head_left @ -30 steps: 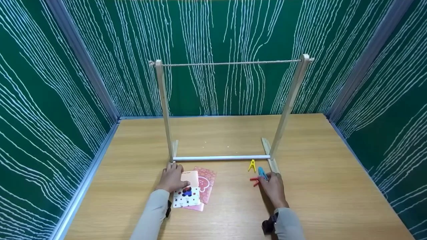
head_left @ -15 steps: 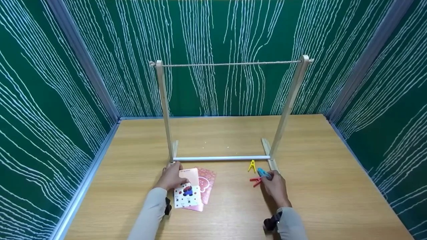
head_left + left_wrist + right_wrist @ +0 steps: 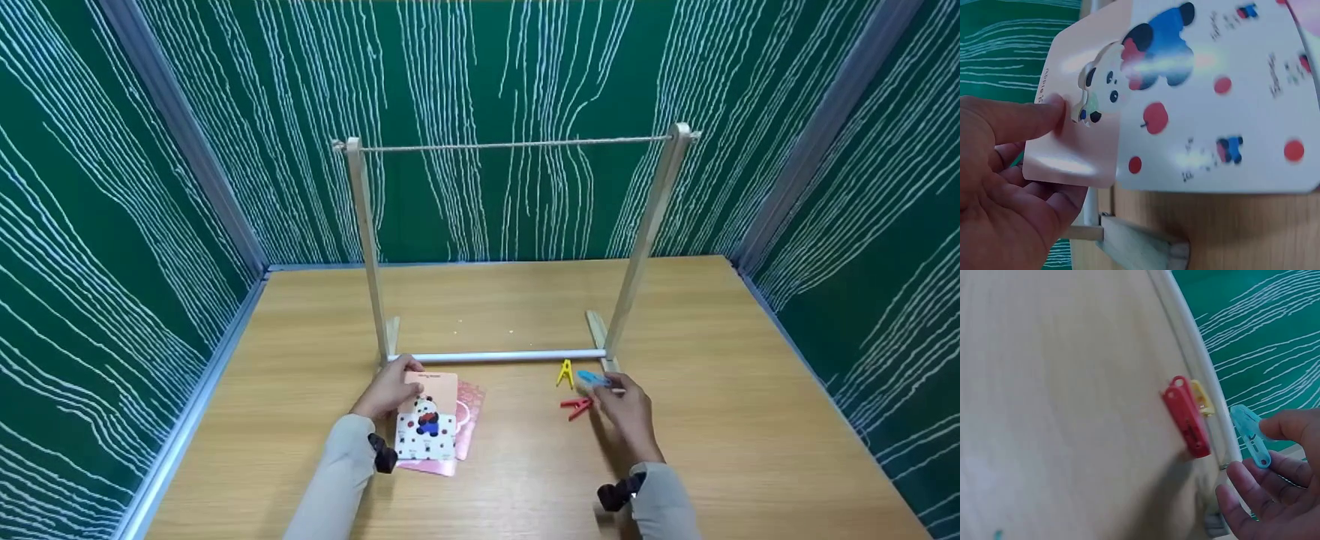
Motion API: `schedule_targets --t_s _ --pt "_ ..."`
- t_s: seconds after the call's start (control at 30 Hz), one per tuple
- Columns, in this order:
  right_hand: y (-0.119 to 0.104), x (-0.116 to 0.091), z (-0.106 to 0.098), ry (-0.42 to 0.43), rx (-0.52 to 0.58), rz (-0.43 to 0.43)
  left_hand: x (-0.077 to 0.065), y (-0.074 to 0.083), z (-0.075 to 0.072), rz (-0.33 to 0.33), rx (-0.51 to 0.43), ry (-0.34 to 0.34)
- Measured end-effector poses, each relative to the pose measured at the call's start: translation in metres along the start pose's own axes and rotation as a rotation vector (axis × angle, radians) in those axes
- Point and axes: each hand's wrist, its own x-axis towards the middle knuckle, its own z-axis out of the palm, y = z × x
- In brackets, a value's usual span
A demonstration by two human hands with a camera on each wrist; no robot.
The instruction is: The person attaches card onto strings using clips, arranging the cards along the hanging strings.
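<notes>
Between thumb and fingers, my left hand (image 3: 388,388) pinches the upper left part of a card (image 3: 427,420) with a panda picture, peach above and white with red dots below. The left wrist view shows this card (image 3: 1213,129) tilted, the thumb on its peach face and fingers behind. Under it, pink cards (image 3: 471,420) lie on the table. My right hand (image 3: 627,411) pinches a light blue clothespin (image 3: 1251,433), held above the table. Near it, a red clothespin (image 3: 576,408) and a yellow clothespin (image 3: 565,373) rest on the table.
A wooden stand with a left post (image 3: 366,247), a right post (image 3: 646,247) and a string (image 3: 517,144) between their tops rises behind the hands. A white rod (image 3: 499,356) joins its feet. Green panels (image 3: 495,202) with white lines border the wooden table (image 3: 517,480).
My left hand has raised the panda card off the pink cards and shifted it slightly right. My right hand has lifted the blue clothespin away from the red one.
</notes>
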Motion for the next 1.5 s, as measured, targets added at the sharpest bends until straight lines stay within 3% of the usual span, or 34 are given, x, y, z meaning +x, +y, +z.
schedule_targets --t_s 0.17,0.27,0.43,0.73,0.87,1.03,1.3,1.5 --pt "-0.01 0.002 -0.004 -0.017 0.107 0.067 0.0 0.012 0.003 -0.033 -0.094 -0.034" --pt "-0.015 0.003 -0.006 -0.016 0.13 0.052 0.0 0.022 0.005 -0.04 -0.17 -0.036" --pt "-0.025 0.005 -0.009 -0.013 0.127 0.013 0.005 0.041 0.012 -0.031 -0.226 0.024" --pt "-0.044 0.006 -0.014 0.034 0.181 0.021 0.017 0.063 0.028 0.022 -0.372 0.109" --pt "-0.046 0.005 -0.016 0.033 0.2 -0.014 0.019 0.068 0.033 0.05 -0.357 0.131" --pt "-0.052 0.005 -0.018 0.03 0.203 -0.046 0.021 0.074 0.038 0.076 -0.344 0.113" --pt "-0.069 0.004 -0.025 0.016 0.21 -0.068 0.028 0.09 0.044 0.052 -0.388 0.09" --pt "-0.082 0.004 -0.031 0.015 0.228 -0.086 0.034 0.105 0.046 -0.019 -0.432 0.074"
